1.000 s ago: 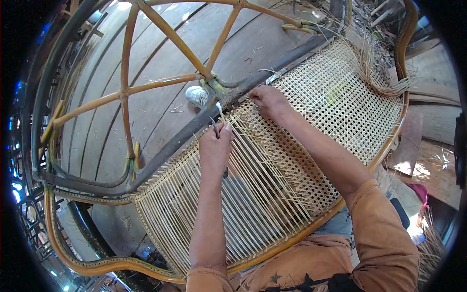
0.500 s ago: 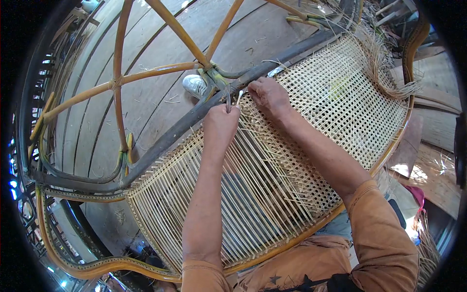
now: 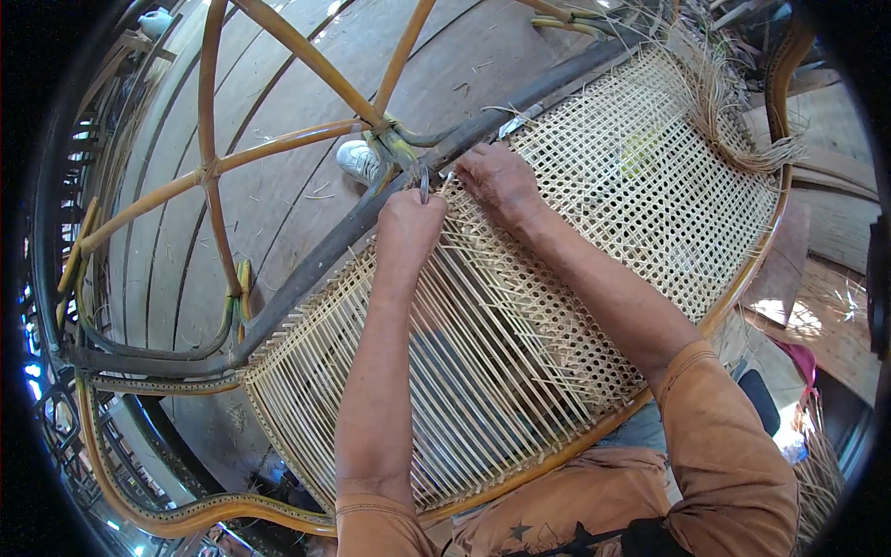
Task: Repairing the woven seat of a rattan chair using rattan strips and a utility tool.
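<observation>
A rattan panel lies across my lap, its woven cane seat finished in an open hexagonal mesh on the right. On the left, parallel cane strands run lengthwise with gaps between them. At the far edge, my left hand is closed around a slim metal tool whose tip points up toward the dark rail. Close beside it, my right hand pinches at the panel's edge. A small pale end shows by its fingertips; what exactly they grip is hidden.
Bent rattan poles of the frame rise beyond the rail. A white shoe stands on the plank floor. Loose cane strands hang in a bundle at the far right. A curved rattan arm lies near left.
Both hands have shifted slightly left and up in the picture, as has the whole panel with its frame. The pale-tipped piece between the hands now shows less beside the right fingertips.
</observation>
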A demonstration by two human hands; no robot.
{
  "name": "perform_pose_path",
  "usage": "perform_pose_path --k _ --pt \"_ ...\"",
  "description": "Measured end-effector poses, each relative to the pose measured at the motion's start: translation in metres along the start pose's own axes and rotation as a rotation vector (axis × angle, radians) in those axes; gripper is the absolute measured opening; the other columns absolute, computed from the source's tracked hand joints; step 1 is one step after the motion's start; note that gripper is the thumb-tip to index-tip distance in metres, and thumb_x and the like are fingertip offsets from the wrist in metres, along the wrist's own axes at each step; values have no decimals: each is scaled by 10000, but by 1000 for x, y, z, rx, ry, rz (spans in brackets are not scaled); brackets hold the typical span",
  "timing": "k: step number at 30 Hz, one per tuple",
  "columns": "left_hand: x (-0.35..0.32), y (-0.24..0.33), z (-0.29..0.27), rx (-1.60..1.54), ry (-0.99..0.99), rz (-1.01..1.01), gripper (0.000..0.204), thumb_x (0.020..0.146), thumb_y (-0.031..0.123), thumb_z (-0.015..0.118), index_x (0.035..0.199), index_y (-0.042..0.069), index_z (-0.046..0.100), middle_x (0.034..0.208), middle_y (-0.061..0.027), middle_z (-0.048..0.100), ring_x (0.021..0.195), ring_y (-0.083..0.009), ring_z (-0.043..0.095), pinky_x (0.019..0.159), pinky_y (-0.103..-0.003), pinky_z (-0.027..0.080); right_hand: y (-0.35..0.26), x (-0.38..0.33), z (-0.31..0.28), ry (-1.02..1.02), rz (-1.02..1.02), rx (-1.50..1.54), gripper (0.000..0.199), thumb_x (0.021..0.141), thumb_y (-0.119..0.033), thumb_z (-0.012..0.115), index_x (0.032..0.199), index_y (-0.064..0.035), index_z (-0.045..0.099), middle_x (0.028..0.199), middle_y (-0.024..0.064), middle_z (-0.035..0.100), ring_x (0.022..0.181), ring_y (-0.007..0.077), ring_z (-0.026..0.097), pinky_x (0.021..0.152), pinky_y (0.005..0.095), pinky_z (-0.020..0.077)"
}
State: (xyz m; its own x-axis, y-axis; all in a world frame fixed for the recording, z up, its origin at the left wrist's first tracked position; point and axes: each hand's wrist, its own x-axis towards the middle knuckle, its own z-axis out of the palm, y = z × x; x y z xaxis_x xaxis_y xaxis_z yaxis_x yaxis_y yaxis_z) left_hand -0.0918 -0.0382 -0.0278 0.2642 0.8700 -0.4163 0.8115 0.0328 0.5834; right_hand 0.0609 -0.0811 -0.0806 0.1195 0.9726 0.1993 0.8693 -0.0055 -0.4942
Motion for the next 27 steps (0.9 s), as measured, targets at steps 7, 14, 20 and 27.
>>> perform_pose_path --k 7,14,20,27 --pt "-18 0 -13 -43 -22 -60 333 773 258 506 784 -54 619 734 -281 589 735 -404 613 702 -438 468 -1 2 1 -20 -8 -41 70 793 -171 597 838 -117 609 837 67 591 775 288 568 667 386 479" --pt "-48 -22 -31 -325 126 -166 257 799 249 582 710 8 589 556 18 458 509 -87 396 495 -281 338 0 4 -2 -11 -217 -55 94 756 -110 581 847 -92 593 813 73 597 816 281 579 682 371 482" --pt "-75 -22 -44 -472 112 -196 308 825 272 565 676 7 525 542 -30 474 523 -105 429 533 -308 384 6 8 -7 -112 -191 -55 123 807 -112 578 925 -100 610 830 108 600 803 319 581 684 394 484" --pt "-90 -21 -44 -614 66 -225 284 857 263 582 699 33 534 549 32 428 533 -60 368 511 -269 341 7 6 -7 -170 -229 -17 166 772 -70 598 938 -82 599 885 116 579 868 327 561 720 395 476"
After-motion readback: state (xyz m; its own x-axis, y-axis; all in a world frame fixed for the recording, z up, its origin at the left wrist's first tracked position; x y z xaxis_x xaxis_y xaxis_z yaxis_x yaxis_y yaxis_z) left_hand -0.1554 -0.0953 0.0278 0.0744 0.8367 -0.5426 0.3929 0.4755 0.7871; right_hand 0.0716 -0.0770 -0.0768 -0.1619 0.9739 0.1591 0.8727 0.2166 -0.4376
